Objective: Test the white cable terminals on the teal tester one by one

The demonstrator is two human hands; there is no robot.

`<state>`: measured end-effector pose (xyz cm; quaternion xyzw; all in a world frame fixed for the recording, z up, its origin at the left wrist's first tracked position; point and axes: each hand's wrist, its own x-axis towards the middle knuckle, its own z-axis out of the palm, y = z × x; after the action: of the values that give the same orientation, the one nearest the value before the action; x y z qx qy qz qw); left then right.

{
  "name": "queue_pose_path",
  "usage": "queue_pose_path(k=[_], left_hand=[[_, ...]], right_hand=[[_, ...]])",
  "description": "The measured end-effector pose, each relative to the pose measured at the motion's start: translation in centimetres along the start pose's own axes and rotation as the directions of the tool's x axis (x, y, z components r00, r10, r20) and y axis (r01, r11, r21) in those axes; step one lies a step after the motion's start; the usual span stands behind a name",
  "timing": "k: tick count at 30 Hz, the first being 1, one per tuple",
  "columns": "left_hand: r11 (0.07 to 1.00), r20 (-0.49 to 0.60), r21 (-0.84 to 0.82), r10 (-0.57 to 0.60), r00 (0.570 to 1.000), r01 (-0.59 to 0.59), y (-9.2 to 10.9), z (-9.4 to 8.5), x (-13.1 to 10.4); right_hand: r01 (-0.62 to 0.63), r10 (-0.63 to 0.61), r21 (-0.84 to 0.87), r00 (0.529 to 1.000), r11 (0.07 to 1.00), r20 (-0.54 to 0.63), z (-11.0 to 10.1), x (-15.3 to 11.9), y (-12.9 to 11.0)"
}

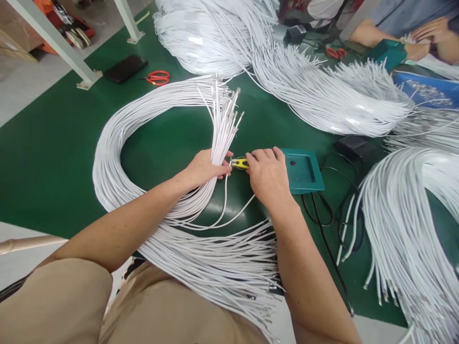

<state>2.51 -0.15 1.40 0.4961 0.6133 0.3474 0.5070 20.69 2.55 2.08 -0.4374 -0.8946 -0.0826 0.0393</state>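
Observation:
My left hand (206,168) is closed around a bundle of white wires (219,138), whose metal-tipped ends fan upward. One single wire (226,196) runs down from between its fingertips. My right hand (268,174) is closed, its fingertips at a small yellow-and-black tool (241,163) with a metal tip. That tip meets the single wire's end beside my left fingers. Under and behind my right hand is a teal box (304,172) with a recessed top; the hand hides part of it. The bundle loops left across the table in a large coil (111,148).
More wires (222,253) spread over the front edge and my lap. Large wire bundles (333,95) lie at the back, another (398,215) at right. Red-handled scissors (158,77), a phone (125,68), black cables (319,215) and a blue tray (423,91) are there. A co-worker's hands (430,36) are at upper right.

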Motion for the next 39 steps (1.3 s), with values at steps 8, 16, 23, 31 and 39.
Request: queue_pose_path(k=[8, 16, 23, 31, 39], left_hand=[[0.998, -0.015, 0.046, 0.035, 0.999, -0.035, -0.7, 0.2, 0.3], [0.987, -0.023, 0.152, 0.052, 0.998, -0.048, -1.0, 0.3, 0.8], [1.0, 0.011, -0.019, -0.001, 1.0, 0.001, -0.8, 0.2, 0.4], [0.982, 0.015, -0.186, 0.045, 0.999, -0.041, -0.9, -1.2, -0.2], [0.937, 0.057, -0.337, 0.122, 0.991, -0.096, 0.0, -1.2, -0.8]], right_hand=[[0.02, -0.02, 0.041, 1.0, 0.999, -0.01, 0.1, 0.3, 0.7], [0.033, -0.03, 0.066, 0.999, 0.997, -0.04, 0.1, 0.1, 0.7], [-0.258, 0.267, 0.068, 0.932, 0.964, -0.246, 0.4, -1.1, 2.1], [-0.169, 0.231, 0.243, 0.94, 0.955, -0.251, -0.2, -1.0, 2.1], [0.251, -0.376, 0.619, 0.924, 0.744, 0.077, -4.8, -1.8, -3.5]])
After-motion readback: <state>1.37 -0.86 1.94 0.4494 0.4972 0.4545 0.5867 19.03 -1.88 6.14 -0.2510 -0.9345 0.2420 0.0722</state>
